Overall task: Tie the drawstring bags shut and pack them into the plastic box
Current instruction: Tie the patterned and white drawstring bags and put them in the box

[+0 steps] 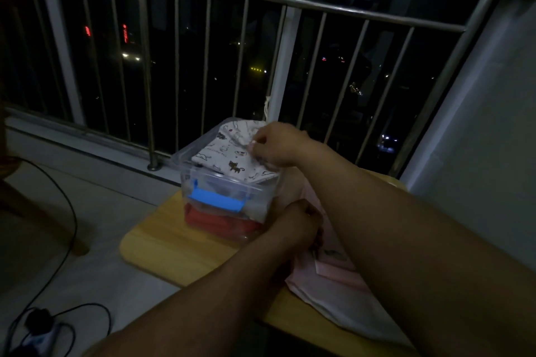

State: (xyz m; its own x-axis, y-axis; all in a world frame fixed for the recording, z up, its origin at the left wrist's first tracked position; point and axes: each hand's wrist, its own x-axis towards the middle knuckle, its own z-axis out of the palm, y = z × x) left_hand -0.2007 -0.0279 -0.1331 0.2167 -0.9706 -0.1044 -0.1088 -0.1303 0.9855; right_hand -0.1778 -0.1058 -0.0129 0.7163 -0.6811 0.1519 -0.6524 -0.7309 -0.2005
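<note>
White cat-print bag [223, 157] atop the plastic box [192, 182] is pinched by the right grip [275, 145]; left grip [298, 223] unclear.

1. Pretty dim out here. It's night, and a metal railing [290, 3] with vertical bars runs across, with small city lights [130, 56] glowing beyond it.
2. Pale floor [101, 206], with a black cable [72, 211] snaking to a power strip [43, 333] at the bottom left.
3. Light wooden table [162, 240], and a plain grey wall [493, 153] on the right.
</note>
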